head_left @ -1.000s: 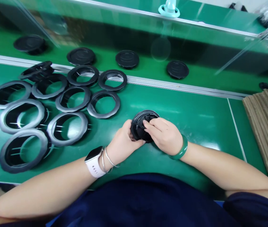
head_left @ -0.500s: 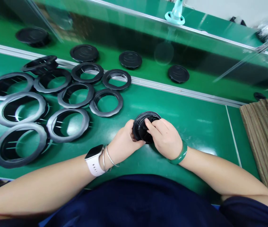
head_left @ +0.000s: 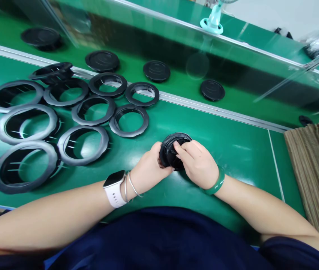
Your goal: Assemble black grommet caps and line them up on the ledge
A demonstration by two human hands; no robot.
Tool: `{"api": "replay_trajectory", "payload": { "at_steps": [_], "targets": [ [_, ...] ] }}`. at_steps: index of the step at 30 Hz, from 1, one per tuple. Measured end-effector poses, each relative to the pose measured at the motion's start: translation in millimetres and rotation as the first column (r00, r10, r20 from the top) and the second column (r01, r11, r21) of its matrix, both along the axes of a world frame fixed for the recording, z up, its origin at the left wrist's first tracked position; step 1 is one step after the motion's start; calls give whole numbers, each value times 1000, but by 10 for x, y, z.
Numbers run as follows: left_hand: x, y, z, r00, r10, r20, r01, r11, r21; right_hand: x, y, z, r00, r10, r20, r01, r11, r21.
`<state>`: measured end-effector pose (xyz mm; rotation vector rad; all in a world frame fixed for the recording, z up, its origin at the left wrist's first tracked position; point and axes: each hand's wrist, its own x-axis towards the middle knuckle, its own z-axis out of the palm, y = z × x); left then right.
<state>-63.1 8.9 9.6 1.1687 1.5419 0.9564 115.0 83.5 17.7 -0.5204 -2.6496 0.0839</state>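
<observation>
Your left hand (head_left: pixel 150 163) grips the side of a black cap (head_left: pixel 166 153) over the middle of the desk (head_left: pixel 218 131); your right hand (head_left: pixel 200 165) has its fingers on the cap's inner face, though whether they pinch anything, you cannot tell. Black rings (head_left: pixel 90 122) spread to the left, cardboard (head_left: pixel 313 180) stands right. Far off, past the metal strip (head_left: pixel 215 110), sit four black lids (head_left: pixel 156 71).

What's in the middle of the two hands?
In the head view, a round black part lies between the left hand and the right hand, touching both.
</observation>
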Motion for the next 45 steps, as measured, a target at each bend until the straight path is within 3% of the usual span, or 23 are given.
{"api": "replay_trajectory", "payload": {
  "at_steps": [9, 26, 28, 31, 33, 35, 38, 40, 45],
  "targets": [
    [-7, -8, -10, 1000, -8, -6, 8, 1000, -25, 10, -12, -28, 999, -5, 42, 5, 1000, -7],
    [-32, -74, -161, 999, -19, 36, 21, 998, -57, -46, -17, -3, 999, -29, 46, 27, 999, 36],
    [-29, -57, -144, 997, -10, 81, 14, 998, -58, -20, -3, 11, 999, -41, -4, 41, 999, 4],
    [-15, -14, -119, 979, 34, 203, -27, 999, -37, 30, 35, 24, 963, -140, -232, 115, 986, -120],
    [-10, 4, -117, 964, 58, 260, -53, 998, -28, 46, 76, -8, 888, -290, -358, 191, 939, -286],
    [-14, 2, -122, 959, 62, 277, -54, 998, -39, 37, 123, -76, 844, -410, -346, 210, 846, -490],
    [-34, -30, -118, 964, 26, 265, -14, 999, -50, -10, 174, -185, 858, -443, -259, 148, 697, -702],
    [-49, -51, -107, 970, -15, 244, 20, 1000, -15, -43, 180, -221, 851, -454, -264, 106, 641, -760],
    [-68, -64, -103, 998, -25, 57, 21, 998, 55, -87, 165, -201, 818, -501, -281, 77, 581, -811]
  ]
}}
